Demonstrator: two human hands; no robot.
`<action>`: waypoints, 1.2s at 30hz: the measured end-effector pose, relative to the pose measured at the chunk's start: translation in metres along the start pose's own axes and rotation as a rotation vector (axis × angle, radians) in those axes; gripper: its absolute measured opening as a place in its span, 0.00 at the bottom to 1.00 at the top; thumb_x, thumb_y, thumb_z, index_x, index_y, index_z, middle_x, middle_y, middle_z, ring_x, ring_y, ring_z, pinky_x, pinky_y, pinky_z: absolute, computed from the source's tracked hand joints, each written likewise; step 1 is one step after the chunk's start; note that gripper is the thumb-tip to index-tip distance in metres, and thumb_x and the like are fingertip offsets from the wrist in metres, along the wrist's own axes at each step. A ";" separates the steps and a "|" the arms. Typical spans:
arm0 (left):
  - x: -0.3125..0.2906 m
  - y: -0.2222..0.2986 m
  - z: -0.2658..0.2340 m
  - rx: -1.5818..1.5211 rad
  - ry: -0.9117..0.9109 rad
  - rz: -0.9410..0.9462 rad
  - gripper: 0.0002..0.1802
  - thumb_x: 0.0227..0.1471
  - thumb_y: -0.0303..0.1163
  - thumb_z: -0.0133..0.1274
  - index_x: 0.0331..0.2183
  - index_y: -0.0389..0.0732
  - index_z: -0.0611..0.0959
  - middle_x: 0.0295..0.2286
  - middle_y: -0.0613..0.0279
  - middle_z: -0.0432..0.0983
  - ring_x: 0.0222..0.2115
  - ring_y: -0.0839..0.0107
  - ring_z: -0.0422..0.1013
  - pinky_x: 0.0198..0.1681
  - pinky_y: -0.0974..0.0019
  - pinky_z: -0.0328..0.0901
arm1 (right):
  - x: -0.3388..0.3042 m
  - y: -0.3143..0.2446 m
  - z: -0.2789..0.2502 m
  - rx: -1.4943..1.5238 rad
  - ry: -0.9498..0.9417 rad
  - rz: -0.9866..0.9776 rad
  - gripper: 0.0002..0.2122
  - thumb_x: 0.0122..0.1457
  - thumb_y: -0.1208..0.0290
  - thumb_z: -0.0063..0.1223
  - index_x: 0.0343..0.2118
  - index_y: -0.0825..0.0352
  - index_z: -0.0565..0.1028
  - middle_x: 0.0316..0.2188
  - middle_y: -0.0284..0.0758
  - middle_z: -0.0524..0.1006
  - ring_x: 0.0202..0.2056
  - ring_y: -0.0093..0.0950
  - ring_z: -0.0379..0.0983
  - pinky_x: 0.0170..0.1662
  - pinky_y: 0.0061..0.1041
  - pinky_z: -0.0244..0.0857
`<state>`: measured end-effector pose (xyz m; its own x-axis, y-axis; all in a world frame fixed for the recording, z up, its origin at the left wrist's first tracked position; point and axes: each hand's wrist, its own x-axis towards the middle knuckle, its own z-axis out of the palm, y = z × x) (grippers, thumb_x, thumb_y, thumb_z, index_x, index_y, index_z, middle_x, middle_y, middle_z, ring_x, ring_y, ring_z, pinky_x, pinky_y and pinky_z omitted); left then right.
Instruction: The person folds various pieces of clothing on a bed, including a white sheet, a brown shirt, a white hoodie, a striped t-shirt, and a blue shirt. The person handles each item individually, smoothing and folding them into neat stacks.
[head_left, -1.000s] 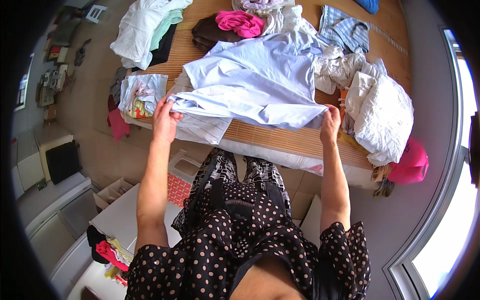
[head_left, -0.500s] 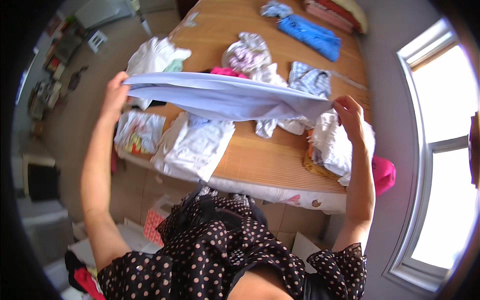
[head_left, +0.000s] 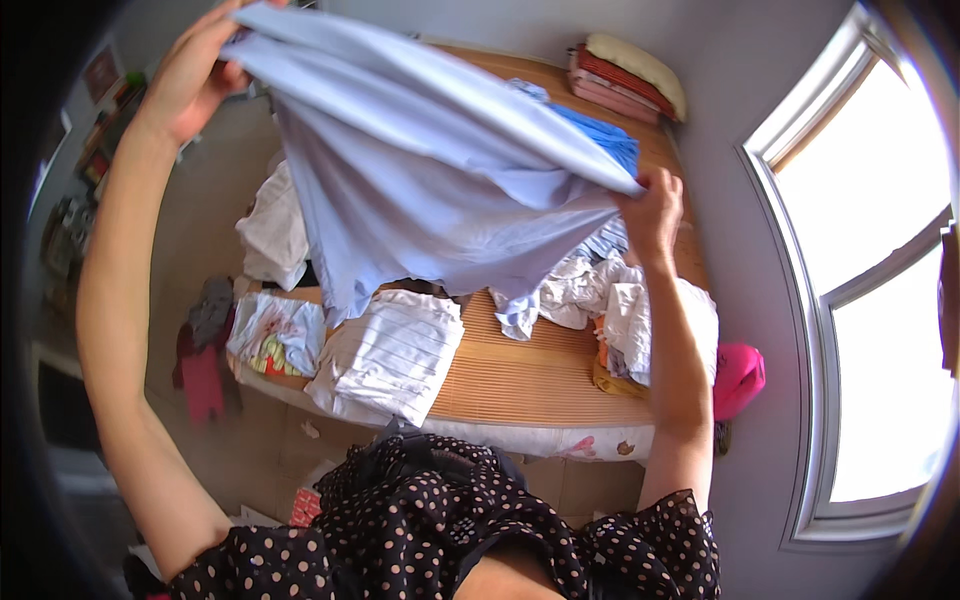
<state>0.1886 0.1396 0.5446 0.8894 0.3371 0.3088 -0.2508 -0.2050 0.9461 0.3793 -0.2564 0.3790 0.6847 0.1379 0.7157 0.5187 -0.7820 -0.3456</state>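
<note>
A light blue cloth, perhaps a garment, hangs stretched out above the bed between my two hands. Raised at the upper left, my left hand grips one top corner of it. My right hand is lower and pinches the other corner. The cloth sags in folds, and its lower edge dangles over a folded white striped garment. It covers much of the bed's middle and the clothes behind it. Beneath my right forearm lies a heap of white clothing.
The bed has a ribbed brown mat. A folded patterned garment lies at its near left corner, white cloth behind. Folded bedding is stacked at the far end. A bright pink item sits by the window wall.
Both hands have stayed on the blue cloth. My left hand has risen up and left, so the cloth has opened from a narrow band into a wide, slanting drape.
</note>
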 end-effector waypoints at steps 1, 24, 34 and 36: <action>0.005 0.002 -0.006 0.026 0.048 0.007 0.14 0.52 0.29 0.35 0.39 0.46 0.73 0.21 0.81 0.62 0.14 0.94 0.50 0.15 0.88 0.46 | 0.010 0.010 -0.002 -0.040 0.029 -0.093 0.12 0.33 0.76 0.58 0.23 0.65 0.68 0.22 0.39 0.69 0.28 0.38 0.66 0.33 0.31 0.61; 0.014 -0.024 -0.062 -0.038 0.014 -0.030 0.14 0.53 0.33 0.37 0.41 0.43 0.72 0.19 0.81 0.62 0.12 0.93 0.49 0.14 0.86 0.45 | 0.061 -0.042 -0.007 0.087 -0.117 -0.056 0.21 0.38 0.64 0.60 0.32 0.73 0.68 0.31 0.43 0.67 0.30 0.30 0.70 0.37 0.25 0.65; 0.032 -0.017 -0.059 0.242 0.063 0.033 0.10 0.49 0.29 0.39 0.35 0.42 0.72 0.21 0.72 0.66 0.15 0.85 0.58 0.15 0.80 0.54 | 0.072 -0.008 0.045 0.313 -0.090 0.395 0.12 0.35 0.80 0.50 0.28 0.70 0.72 0.22 0.37 0.72 0.25 0.27 0.68 0.28 0.24 0.62; 0.054 -0.047 -0.058 0.150 0.109 -0.010 0.07 0.47 0.26 0.41 0.30 0.42 0.73 0.18 0.68 0.67 0.14 0.82 0.61 0.13 0.78 0.56 | 0.104 0.027 -0.008 0.337 -0.194 0.409 0.16 0.35 0.83 0.47 0.32 0.67 0.73 0.25 0.32 0.72 0.24 0.19 0.66 0.24 0.16 0.60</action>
<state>0.2266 0.2209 0.5227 0.8430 0.4357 0.3155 -0.1745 -0.3333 0.9265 0.4608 -0.2674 0.4491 0.9292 -0.0015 0.3695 0.3048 -0.5619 -0.7690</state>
